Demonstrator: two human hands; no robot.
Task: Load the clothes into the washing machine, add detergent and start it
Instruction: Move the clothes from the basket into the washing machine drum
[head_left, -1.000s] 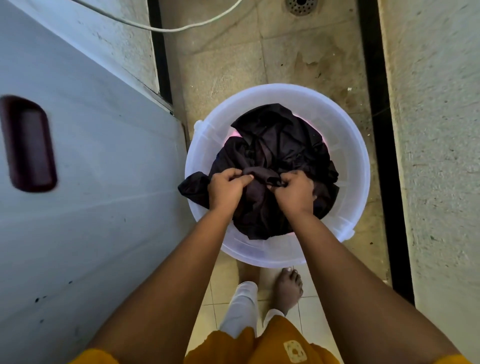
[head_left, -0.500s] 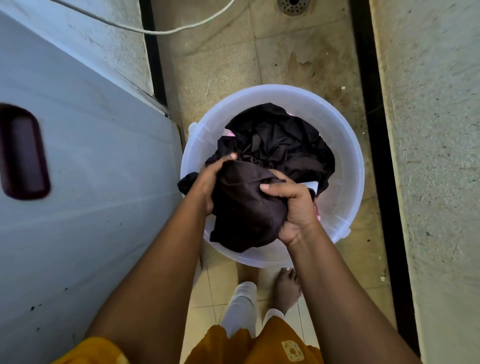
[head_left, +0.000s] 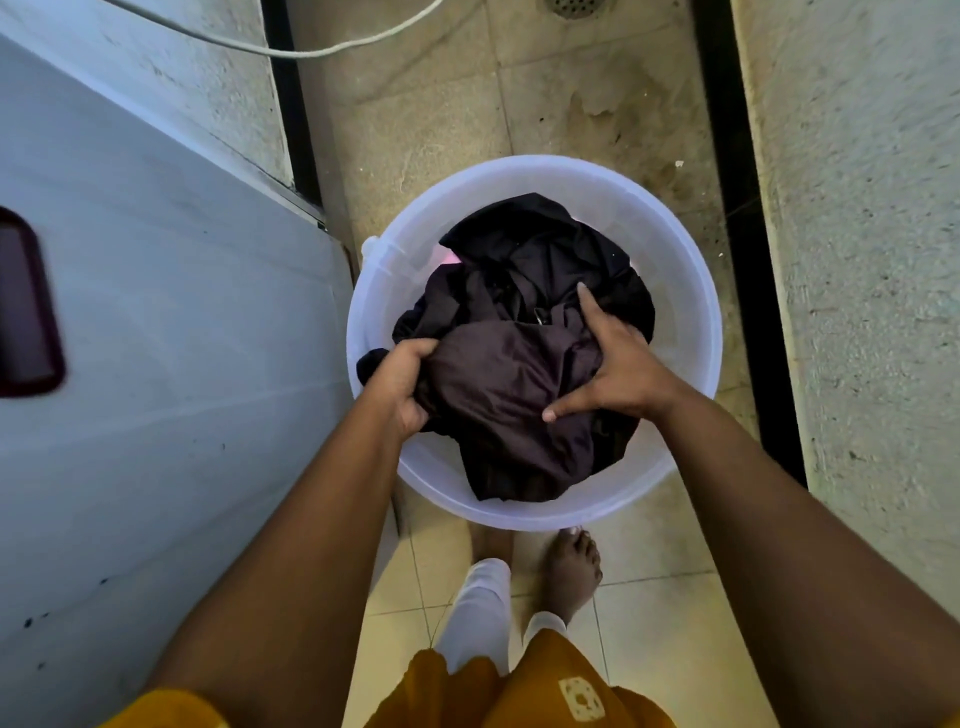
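A translucent white bucket stands on the floor, full of dark clothes. On top lies a bunched dark brown-black garment. My left hand grips the garment's left edge, fingers curled into the cloth. My right hand is spread across the garment's right side, with the thumb pressing on the front and the fingers reaching over the pile behind. A bit of pink cloth peeks out at the bucket's back left. The white washing machine fills the left side.
A dark red panel sits on the machine's surface at far left. A white cable crosses the floor at the top. A floor drain is at the top edge. A rough wall bounds the right. My bare foot stands below the bucket.
Both hands had lifted the bunched garment towards me; now it rests lower on the pile. My right hand has opened from a tight grip and spread across the cloth.
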